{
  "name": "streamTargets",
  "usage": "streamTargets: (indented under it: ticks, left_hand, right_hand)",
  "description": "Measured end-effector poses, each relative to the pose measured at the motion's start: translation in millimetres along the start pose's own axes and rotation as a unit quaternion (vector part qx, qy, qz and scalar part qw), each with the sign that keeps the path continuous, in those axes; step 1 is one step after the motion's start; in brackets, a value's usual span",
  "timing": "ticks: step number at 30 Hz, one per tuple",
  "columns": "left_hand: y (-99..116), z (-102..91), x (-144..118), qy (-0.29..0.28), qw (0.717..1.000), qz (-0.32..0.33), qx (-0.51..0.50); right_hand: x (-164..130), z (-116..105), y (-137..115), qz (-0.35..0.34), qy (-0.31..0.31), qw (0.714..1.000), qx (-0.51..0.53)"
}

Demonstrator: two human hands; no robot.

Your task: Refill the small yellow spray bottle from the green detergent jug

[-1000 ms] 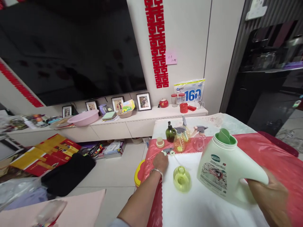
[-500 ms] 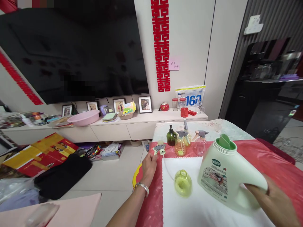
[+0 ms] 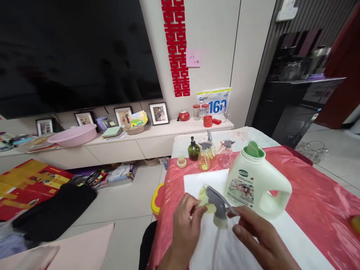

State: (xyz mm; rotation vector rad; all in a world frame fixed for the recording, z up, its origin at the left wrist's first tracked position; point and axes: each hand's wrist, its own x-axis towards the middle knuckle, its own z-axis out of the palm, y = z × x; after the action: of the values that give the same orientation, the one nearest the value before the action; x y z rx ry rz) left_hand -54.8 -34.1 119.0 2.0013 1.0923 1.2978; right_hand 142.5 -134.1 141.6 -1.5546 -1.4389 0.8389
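Observation:
My left hand (image 3: 185, 221) pinches the pale trigger side of a grey spray head (image 3: 218, 204). On its other side, the fingers of my right hand (image 3: 257, 232) close on the rear of the same spray head. Its thin dip tube (image 3: 216, 243) hangs down over the white cloth (image 3: 236, 245). Behind the spray head and my left fingers, a yellow-green bottle (image 3: 201, 194) is mostly hidden. A pale green jug (image 3: 240, 185) stands upright beyond my right hand, with a green cup-like piece (image 3: 252, 149) in its mouth.
At the table's far left are a pale cap (image 3: 181, 162), a dark green pump bottle (image 3: 194, 150), an amber spray bottle (image 3: 204, 161) and a pink spray bottle (image 3: 225, 158). Red covering (image 3: 306, 176) surrounds the cloth. A yellow-rimmed stool (image 3: 155, 202) stands left of the table.
My right hand has let go of the jug's handle and now grips the spray head. My left hand has brought the spray head rightward and nearer, over the cloth. The view has shifted.

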Motion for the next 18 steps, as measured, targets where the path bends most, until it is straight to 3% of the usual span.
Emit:
streamTargets:
  ticks: [3, 10, 14, 18]
  left_hand:
    - [9, 6.4, -15, 0.022, 0.998, 0.056, 0.027]
    - [10, 8.8, -22, 0.011, 0.988, 0.129, 0.082]
    - [5, 11.8, -19, -0.035, 0.994, 0.1, 0.01]
    - [-14, 17.0, -19, -0.049, 0.998, 0.028, -0.011]
  right_hand:
    - [5, 16, -14, 0.06, -0.019, 0.994, 0.089]
    - [-3, 18, -22, 0.105, -0.01, 0.975, 0.195]
    - [-4, 3, -5, 0.098, 0.048, 0.98, 0.166]
    - [-4, -25, 13, 0.058, 0.167, 0.968, 0.181]
